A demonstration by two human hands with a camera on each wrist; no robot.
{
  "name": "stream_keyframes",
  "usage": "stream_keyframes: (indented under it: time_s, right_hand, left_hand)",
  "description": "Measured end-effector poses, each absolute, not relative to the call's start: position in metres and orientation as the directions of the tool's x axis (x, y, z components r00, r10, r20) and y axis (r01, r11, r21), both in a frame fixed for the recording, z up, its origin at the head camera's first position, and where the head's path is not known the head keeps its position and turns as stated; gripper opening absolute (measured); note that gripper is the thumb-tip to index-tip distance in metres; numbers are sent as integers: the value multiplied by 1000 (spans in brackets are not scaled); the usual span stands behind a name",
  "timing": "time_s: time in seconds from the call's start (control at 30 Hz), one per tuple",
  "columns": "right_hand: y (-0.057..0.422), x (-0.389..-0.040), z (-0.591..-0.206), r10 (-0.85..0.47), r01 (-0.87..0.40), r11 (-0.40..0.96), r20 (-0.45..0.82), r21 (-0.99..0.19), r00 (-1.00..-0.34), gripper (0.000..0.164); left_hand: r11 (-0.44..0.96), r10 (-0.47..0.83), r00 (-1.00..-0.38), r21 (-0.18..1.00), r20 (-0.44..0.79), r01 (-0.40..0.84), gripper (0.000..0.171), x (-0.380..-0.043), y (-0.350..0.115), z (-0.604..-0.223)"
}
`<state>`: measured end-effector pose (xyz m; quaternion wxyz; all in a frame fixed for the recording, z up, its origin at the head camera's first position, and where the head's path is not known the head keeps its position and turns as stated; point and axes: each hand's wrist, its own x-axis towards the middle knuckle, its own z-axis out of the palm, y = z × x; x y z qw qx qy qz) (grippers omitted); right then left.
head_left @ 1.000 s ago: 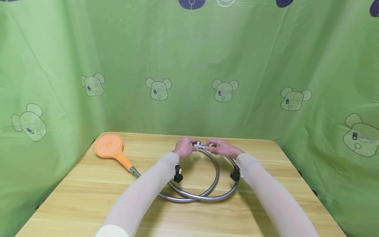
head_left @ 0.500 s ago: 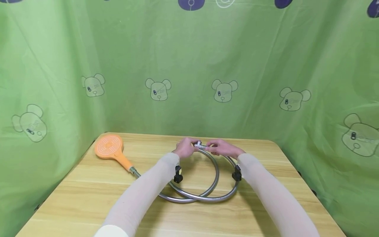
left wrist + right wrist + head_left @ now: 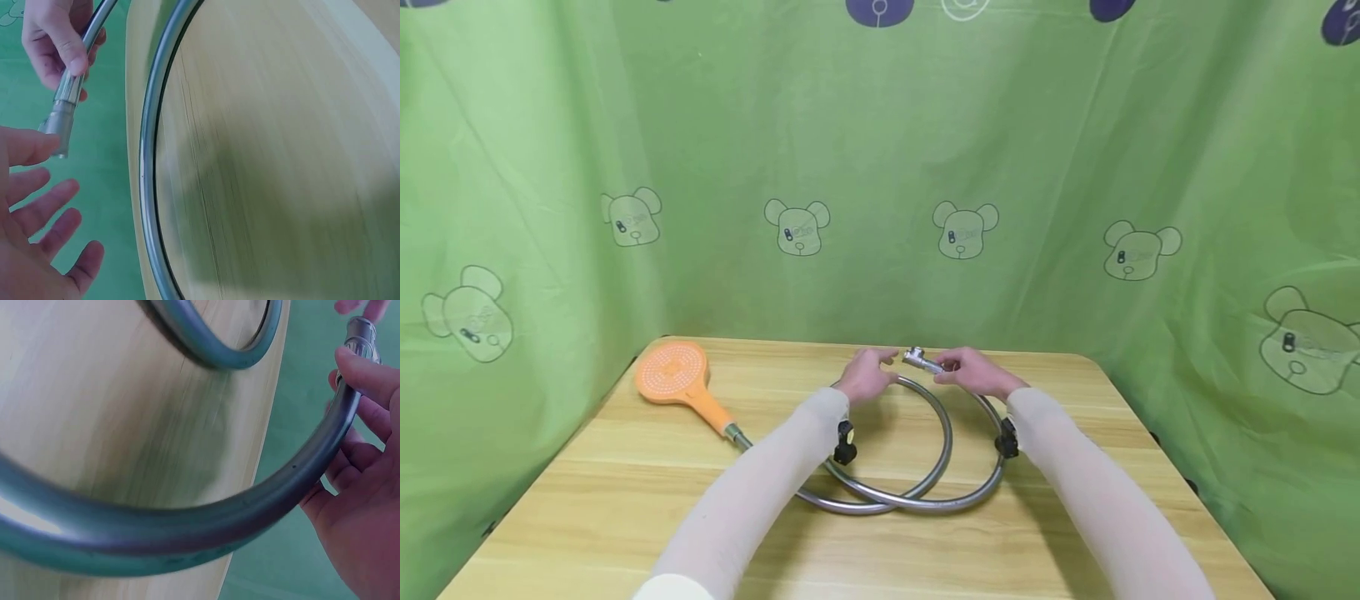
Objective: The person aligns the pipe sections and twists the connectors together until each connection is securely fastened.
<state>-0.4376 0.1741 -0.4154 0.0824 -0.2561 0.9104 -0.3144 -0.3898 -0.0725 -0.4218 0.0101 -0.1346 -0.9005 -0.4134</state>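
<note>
My right hand [image 3: 976, 372] pinches the end of a grey metal shower hose [image 3: 943, 504] between thumb and fingers, close to a small chrome fitting [image 3: 916, 357] with a side branch. In the left wrist view the fitting [image 3: 60, 125] joins the hose end, below the right thumb. My left hand [image 3: 864, 375] is beside it with fingers spread and nothing gripped; in the left wrist view its thumb lies very near the fitting, and whether they touch I cannot tell. An orange shower head [image 3: 672, 372] lies face up at the table's far left, attached to the hose's other end.
The hose lies in crossing loops on the wooden table [image 3: 587, 500], partly beneath both forearms. Behind and at both sides hangs a green curtain [image 3: 880, 292] with bear prints. Black wrist cameras [image 3: 846, 443] hang under the wrists, close to the hose.
My left hand has let go of the chrome fitting, and its fingers have spread. The right hand has shifted slightly right with the hose end, opening a gap between the hands.
</note>
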Motion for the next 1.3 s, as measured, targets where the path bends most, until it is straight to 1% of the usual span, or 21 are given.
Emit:
stream_keyframes:
  time_s: [0.23,0.53,0.63,0.83,0.93,1.13,1.2,1.3]
  right_hand:
    - [186,-443,-422,-512,-423,675,29,-605,-858,24]
    - [206,-446,-441,-449,-341,701,-17,-626,-893,18]
    - [211,-449,-447,-441,-332,711,-25,-620,-897,16]
    - [217,-452,-459,-400,-314,747,-20,-585,-916,13]
    - [217,-450,-461,-373,-287,765,-32,-577,-927,15]
    - [217,-451,-464,-368,-303,785,-13,-540,-930,17]
    - [218,-452,-465,-364,-310,792,1,-526,-931,21]
    - [220,-451,-466,-356,-310,790,17,-529,-934,32]
  left_hand:
    - [684,245,-960,677,138,272,48,-385,-86,-422]
    - [723,246,-962,638,118,263,42,-376,-94,-421]
    - [736,252,-960,620,123,272,39,-374,-96,-420]
    - [744,269,-956,606,113,281,40,-369,-101,-424]
    - [752,275,-955,593,114,288,43,-366,-103,-425]
    - [784,279,-951,540,131,305,47,-364,-105,-427]
    - [790,281,-951,531,128,305,49,-363,-106,-428]
    - [792,289,-949,527,123,309,51,-362,-107,-429]
